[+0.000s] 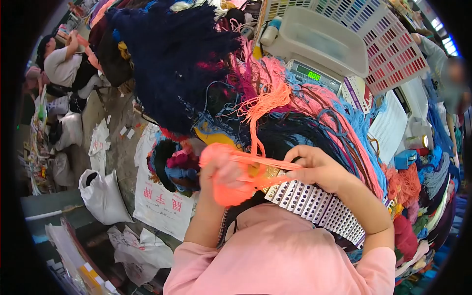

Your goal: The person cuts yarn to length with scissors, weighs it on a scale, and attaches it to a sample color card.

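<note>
Bright orange yarn is looped around my left hand, which is closed on it and blurred by motion. Several strands stretch across to my right hand, whose thumb and fingers are pinched on them. Another orange strand runs up from between my hands to a loose orange bundle on the yarn heap. Below my right hand lies a white card with rows of dark round samples, partly covered by my arm.
Dark navy yarn is heaped ahead, with pink strands beside it. A scale reading 0.00 carries a clear plastic tub. Behind stands a white plastic basket. White sacks lie on the left; other people are further off.
</note>
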The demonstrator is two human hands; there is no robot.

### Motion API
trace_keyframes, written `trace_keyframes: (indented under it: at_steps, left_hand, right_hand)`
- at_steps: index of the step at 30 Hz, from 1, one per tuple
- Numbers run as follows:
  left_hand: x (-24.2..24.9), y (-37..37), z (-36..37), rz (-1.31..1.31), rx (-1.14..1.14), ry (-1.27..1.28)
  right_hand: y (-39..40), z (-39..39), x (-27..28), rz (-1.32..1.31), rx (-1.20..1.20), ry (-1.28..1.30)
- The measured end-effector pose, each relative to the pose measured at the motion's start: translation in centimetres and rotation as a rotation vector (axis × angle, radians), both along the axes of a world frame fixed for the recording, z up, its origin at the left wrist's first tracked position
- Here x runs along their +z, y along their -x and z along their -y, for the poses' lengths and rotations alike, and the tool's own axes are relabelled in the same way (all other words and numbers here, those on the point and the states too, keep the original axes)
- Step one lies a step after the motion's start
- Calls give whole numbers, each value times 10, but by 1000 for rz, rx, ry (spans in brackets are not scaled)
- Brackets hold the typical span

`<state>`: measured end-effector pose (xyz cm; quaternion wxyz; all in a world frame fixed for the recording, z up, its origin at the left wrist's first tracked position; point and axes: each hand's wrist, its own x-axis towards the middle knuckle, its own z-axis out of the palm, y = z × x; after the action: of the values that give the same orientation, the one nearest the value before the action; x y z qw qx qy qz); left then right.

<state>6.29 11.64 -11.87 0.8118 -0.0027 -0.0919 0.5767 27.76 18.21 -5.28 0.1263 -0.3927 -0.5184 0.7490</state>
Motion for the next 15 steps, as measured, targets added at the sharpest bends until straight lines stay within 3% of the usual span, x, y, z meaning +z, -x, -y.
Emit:
trace_keyframes:
  at_steps: [2,4,6,8,10,13,15]
  left_hand:
    - [-4,27,1,190,80,-35]
    - [-28,80,18,68,242,127]
    - [-57,135,42,68,290,183]
    - [-102,183,85,-1404,822,616]
    - [-160,275,150,-491,590,146]
    - [-190,351,255,-1993,711,965]
    - [-157,326,254,-1947,890,1435]
  right_hand:
    - [-17,-11,-11,312,201,-675]
    - [-47,-33,-10,413,314,-636]
    - [-72,-60,2,514,164,-447]
    - [-102,-90,5,602,-81,-438]
    - [-141,-124,5,681,-330,-436]
    - [-212,-176,22,720,-626,-618]
    - [-245,-202,43,572,-810,-634]
